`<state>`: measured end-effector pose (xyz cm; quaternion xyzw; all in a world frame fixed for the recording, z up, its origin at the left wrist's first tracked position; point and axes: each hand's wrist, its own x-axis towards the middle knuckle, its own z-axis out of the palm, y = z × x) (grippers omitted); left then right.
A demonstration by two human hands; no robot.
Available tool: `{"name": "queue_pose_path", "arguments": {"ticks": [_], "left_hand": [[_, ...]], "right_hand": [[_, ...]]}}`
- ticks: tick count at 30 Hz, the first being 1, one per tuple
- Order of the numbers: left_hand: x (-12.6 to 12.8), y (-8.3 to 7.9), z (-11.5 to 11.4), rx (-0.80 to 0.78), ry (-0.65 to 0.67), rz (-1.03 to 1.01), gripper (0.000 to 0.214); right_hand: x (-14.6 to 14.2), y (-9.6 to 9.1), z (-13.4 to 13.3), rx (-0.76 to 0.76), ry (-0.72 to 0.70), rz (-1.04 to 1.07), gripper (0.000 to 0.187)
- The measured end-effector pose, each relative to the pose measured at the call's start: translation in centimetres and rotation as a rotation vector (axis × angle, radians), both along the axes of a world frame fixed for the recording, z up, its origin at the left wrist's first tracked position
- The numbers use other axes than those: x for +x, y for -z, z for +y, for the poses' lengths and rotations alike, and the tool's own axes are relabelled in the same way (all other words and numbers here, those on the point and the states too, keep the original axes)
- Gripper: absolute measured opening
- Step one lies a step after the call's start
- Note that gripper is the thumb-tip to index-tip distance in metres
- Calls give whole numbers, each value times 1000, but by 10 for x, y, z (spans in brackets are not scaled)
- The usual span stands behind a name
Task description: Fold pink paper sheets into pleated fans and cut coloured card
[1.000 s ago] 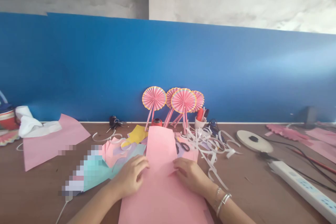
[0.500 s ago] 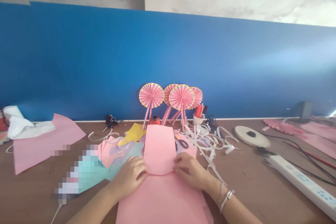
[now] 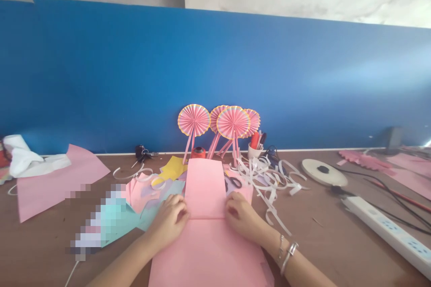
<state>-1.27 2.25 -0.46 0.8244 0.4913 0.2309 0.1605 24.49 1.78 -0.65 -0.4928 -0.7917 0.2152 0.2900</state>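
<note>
A long pink paper sheet (image 3: 207, 251) lies on the brown table in front of me, its far part bent up into an upright flap (image 3: 204, 186). My left hand (image 3: 170, 223) presses the fold line at the flap's left edge with curled fingers. My right hand (image 3: 241, 217), with bracelets on the wrist, pinches the fold at the right edge. Both hands grip the paper at the crease.
Several pink pleated paper fans (image 3: 232, 122) on sticks lean against the blue wall. Yellow and pink scraps (image 3: 171, 169), scissors (image 3: 233, 183), white paper strips (image 3: 269, 177), a cup of pens (image 3: 255, 149), a round white disc (image 3: 323, 172), a power strip (image 3: 387, 231) and a loose pink sheet (image 3: 54, 181) surround me.
The curved, half-rolled flap has been pressed into a straight, sharp crease. Both hands shifted slightly outward along the fold, and the camera drifted a little.
</note>
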Motion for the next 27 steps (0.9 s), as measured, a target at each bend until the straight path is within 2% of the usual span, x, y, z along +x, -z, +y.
{"name": "queue_pose_path", "arguments": {"ticks": [5, 13, 20, 22, 25, 27], "left_hand": [[2, 4, 0, 50, -26, 24, 16], [3, 7, 3, 67, -32, 77, 16], [7, 2, -1, 98, -69, 181, 15], [8, 1, -3, 155, -24, 186, 24], [9, 1, -4, 291, 156, 197, 51], [10, 1, -5, 340, 259, 221, 49]], "right_hand": [[-2, 2, 1, -10, 53, -38, 21], [-2, 4, 0, -13, 42, -49, 21], [-3, -1, -1, 4, 67, -119, 19], [-3, -5, -4, 67, 10, -164, 29], [-4, -10, -10, 161, -150, -277, 51], [-6, -12, -13, 188, -227, -338, 53]]}}
